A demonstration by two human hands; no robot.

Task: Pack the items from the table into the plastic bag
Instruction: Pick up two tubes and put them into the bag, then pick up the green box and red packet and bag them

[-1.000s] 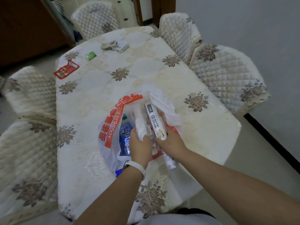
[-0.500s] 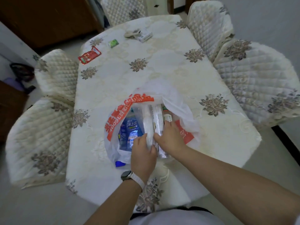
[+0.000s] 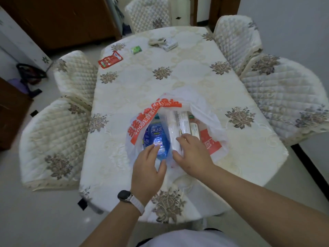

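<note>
The plastic bag, white with red print, lies on the near part of the tabletop, its mouth gaping toward the person. Inside it show a blue pouch, a white roll beside it, and slim cartons to the right.

Both hands sit at the bag's mouth and hold nothing. The left hand hovers over the near rim with its fingers loosely spread above the pouch. The right hand has its fingers straight and slightly apart over the near end of the roll; whether they touch it cannot be told.

The step in hand looks like settling the goods in the bag before the next fetch. Well apart, at the far end of the tabletop, lie a red packet, a small green packet, a white box and a pale object touching it, none yet packed. The next move likely calls for a long reach across for one of these while the bag's mouth is kept open.
</note>
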